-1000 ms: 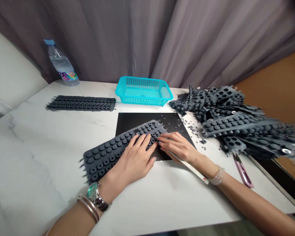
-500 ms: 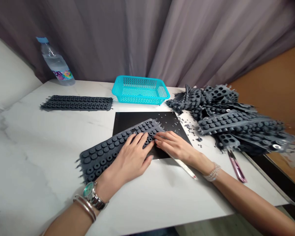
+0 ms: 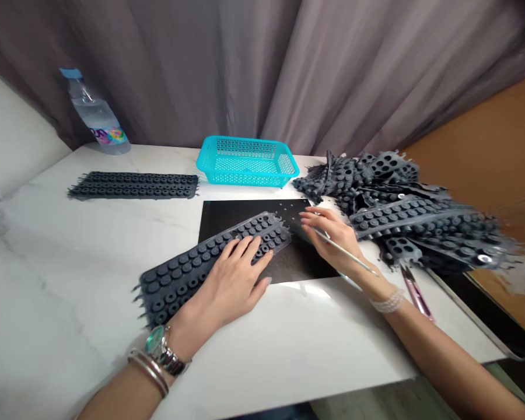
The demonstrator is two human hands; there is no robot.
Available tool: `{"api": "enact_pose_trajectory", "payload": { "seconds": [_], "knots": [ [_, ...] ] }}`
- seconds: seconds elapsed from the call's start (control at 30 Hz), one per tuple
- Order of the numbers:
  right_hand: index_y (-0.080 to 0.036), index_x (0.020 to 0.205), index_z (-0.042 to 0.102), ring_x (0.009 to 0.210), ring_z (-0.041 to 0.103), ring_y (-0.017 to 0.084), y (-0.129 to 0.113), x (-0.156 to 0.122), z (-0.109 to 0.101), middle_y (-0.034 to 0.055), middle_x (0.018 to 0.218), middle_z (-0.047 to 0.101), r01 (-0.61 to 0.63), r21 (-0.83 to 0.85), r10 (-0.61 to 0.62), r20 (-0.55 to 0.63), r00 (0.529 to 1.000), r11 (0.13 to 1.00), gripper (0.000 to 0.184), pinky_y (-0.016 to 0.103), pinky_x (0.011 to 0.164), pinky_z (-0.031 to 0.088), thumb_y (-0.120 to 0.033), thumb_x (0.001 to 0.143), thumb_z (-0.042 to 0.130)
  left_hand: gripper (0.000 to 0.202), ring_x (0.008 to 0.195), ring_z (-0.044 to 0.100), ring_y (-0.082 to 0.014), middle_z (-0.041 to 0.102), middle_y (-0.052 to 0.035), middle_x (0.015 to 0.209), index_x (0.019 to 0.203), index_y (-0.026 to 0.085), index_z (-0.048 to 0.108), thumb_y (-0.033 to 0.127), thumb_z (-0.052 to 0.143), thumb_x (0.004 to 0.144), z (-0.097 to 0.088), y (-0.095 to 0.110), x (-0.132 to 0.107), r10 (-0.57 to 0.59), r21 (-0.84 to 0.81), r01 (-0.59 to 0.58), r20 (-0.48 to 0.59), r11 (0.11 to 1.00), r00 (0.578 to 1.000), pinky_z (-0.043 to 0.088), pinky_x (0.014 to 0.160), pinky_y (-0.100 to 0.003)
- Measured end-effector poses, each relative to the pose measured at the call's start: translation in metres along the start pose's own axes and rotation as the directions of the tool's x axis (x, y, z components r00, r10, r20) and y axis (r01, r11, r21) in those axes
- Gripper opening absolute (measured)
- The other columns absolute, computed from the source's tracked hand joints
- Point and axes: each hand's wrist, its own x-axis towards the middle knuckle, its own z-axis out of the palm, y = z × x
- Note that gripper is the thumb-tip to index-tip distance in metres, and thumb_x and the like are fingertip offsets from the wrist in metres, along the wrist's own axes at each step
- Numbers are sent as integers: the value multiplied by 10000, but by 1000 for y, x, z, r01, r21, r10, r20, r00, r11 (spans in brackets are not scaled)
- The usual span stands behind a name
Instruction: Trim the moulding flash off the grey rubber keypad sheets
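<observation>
A dark grey rubber strip [image 3: 188, 271] studded with round buttons lies slantwise across a black mat [image 3: 297, 256] on the white table. My left hand [image 3: 231, 280] rests flat on its right half, fingers spread. My right hand [image 3: 332, 233] hovers over the mat's far right corner, just off the strip's end, fingers curled round a thin white stick [image 3: 345, 251] that points back toward my wrist. Small grey bits [image 3: 295, 213] are scattered on the mat near those fingertips.
A heap of grey rubber strips [image 3: 411, 216] fills the right side. A turquoise basket [image 3: 245, 160] stands behind the mat. Another strip [image 3: 133, 185] lies at the left, a water bottle [image 3: 94, 114] beyond it. Pink snips [image 3: 413, 289] lie by my right wrist.
My right hand has lifted off the strip's end and moved back and right to the mat's far corner, carrying the stick. The left hand has stayed on the strip.
</observation>
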Motion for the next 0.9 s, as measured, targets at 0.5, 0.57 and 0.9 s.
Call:
{"api": "enact_pose_trajectory", "payload": {
  "seconds": [0.5, 0.57, 0.9],
  "knots": [
    [-145, 1058, 643, 1079, 643, 246, -26, -3, 11, 124, 1089, 731, 390, 81, -398, 178, 900, 917, 141, 375, 789, 545, -171, 936, 577, 484, 1371, 385, -322, 424, -172, 1491, 1403, 175, 494, 380, 420, 971, -3, 1, 0, -8, -7, 8, 35, 1000, 999, 297, 1134, -497],
    [-147, 1058, 639, 1081, 641, 246, -27, -4, 9, 125, 1102, 725, 373, 93, -384, 173, 907, 923, 141, 382, 799, 545, -164, 933, 577, 486, 1372, 383, -323, 425, -173, 1490, 1403, 177, 496, 388, 416, 973, -2, 0, 0, -4, -7, 5, 34, 1000, 999, 294, 1135, -497],
    [-141, 1098, 632, 1129, 622, 262, -22, -4, 14, 140, 1144, 709, 398, 81, -406, 216, 888, 914, 177, 410, 822, 547, -160, 930, 579, 485, 1366, 389, -328, 435, -182, 1479, 1401, 173, 497, 386, 412, 973, -2, 0, 0, 2, -1, -2, 26, 1000, 1000, 289, 1135, -497]
  ]
}}
